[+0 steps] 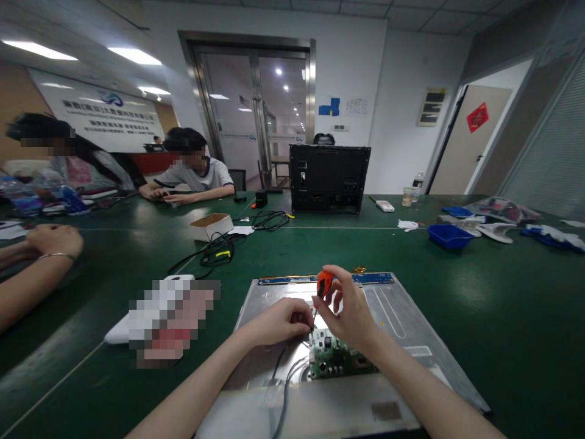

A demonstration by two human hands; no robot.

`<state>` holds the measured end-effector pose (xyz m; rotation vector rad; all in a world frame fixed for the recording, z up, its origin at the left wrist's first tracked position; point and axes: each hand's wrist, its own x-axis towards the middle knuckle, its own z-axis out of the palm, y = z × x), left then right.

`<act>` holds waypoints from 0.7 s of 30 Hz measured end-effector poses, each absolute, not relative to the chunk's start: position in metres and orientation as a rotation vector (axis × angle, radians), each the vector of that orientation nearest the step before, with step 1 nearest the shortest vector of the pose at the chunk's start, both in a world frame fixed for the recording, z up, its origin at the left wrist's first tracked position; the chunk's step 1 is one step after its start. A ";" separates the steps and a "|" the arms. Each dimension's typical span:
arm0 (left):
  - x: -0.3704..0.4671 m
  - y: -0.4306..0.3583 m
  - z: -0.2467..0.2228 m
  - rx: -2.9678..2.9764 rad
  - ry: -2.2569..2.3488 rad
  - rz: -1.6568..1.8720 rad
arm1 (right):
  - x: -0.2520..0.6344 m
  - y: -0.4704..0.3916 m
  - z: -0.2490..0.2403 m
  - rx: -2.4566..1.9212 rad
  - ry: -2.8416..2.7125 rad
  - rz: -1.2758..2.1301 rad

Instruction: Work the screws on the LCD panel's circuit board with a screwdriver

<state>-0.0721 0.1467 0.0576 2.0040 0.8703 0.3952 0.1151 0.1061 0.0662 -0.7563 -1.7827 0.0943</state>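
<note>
Both hands (294, 317) (350, 311) curl inward by a circuit board (326, 352).

Looks out from the wearer's head, facing forward and tipped down over the green table (516, 305). Takes in a wide sweep, from the tiled ceiling (439, 12) at the top to the wearer's forearms (208, 369) at the bottom edge. Sits close above the metal-backed display panel (402, 305), with left hand (290, 320) and right hand (350, 308) near, just below mid-frame. Faces the glass double door (233, 110) well across the room, past the black monitor housing (326, 177). Spans from the lettered wall sign (109, 116) at left to the slatted blind (548, 140) at right.
</note>
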 end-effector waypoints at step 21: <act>-0.071 0.147 0.056 2.012 0.839 0.396 | 0.119 0.104 0.071 -0.774 -1.862 -0.018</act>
